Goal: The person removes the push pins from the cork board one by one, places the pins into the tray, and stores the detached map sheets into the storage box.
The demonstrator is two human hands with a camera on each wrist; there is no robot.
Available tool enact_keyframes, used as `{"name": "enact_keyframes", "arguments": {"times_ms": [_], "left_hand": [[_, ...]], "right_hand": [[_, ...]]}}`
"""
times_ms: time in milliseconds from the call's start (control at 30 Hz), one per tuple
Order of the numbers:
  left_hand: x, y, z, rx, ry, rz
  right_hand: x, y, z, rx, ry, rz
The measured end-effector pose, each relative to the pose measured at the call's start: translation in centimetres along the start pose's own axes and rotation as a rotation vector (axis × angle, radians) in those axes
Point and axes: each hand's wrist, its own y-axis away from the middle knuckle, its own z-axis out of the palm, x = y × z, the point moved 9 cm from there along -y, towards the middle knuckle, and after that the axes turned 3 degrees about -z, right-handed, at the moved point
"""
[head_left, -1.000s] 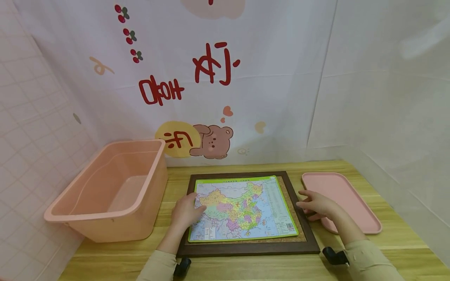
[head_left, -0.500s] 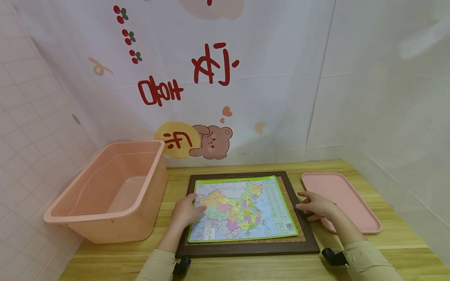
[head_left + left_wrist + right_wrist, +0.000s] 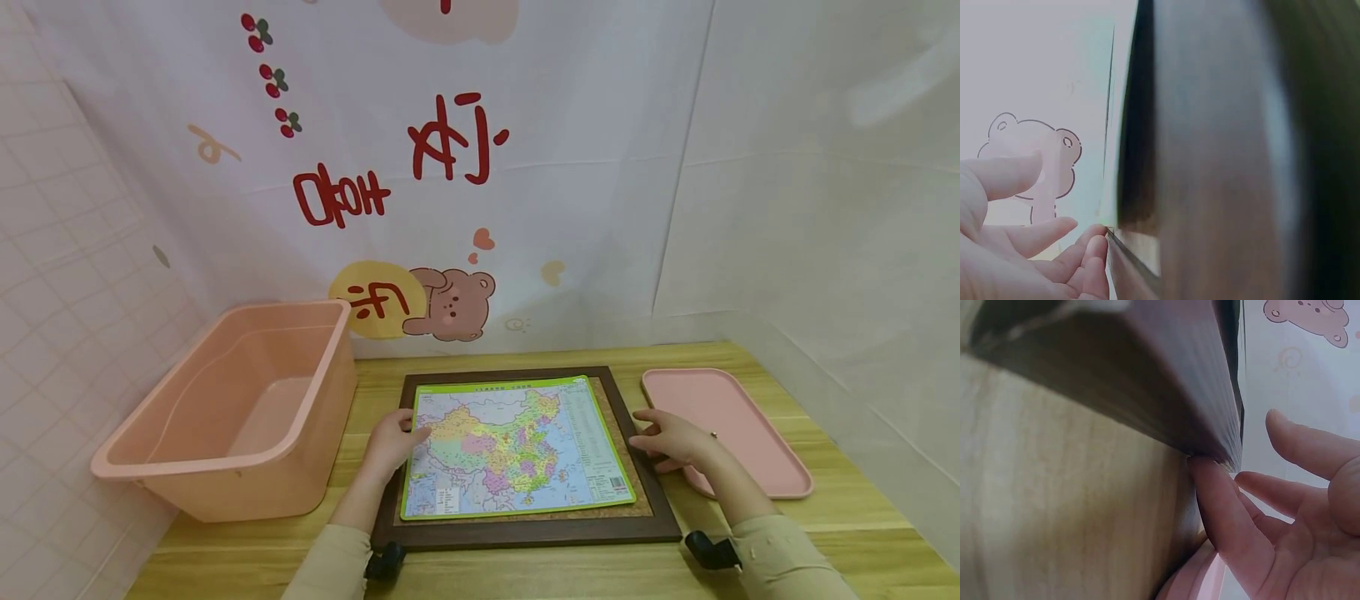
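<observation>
While the head view shows left hand (image 3: 390, 446) and right hand (image 3: 670, 439) flanking the framed map (image 3: 517, 450), wrist views reveal relaxed fingertips (image 3: 1204, 472) touching its edges, gripping nothing.

- White curtain (image 3: 600, 167) hung behind, printed with red characters and a brown bear (image 3: 450, 304).
- Pale tiled wall (image 3: 67, 275) stood left.
- Wooden table (image 3: 862, 542) was evenly lit.

Map puzzle (image 3: 510, 446): multicolour, lime-green border, on dark brown frame (image 3: 525, 533) with cork. Pink tub (image 3: 232, 408) left, pink tray (image 3: 727, 425) right. Light wood table (image 3: 825, 550).
</observation>
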Motion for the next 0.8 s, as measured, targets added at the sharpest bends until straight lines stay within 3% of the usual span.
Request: {"name": "enact_keyframes", "arguments": {"times_ms": [400,800], "left_hand": [[-0.9,0.2,-0.7,-0.013,0.27,-0.097],[-1.8,0.4,-0.4,-0.095,0.378,-0.15]], "right_hand": [[0.1,-0.2,0.0,0.006,0.012,0.012],[0.3,-0.2,-0.1,0.008,-0.003,0.013]]}}
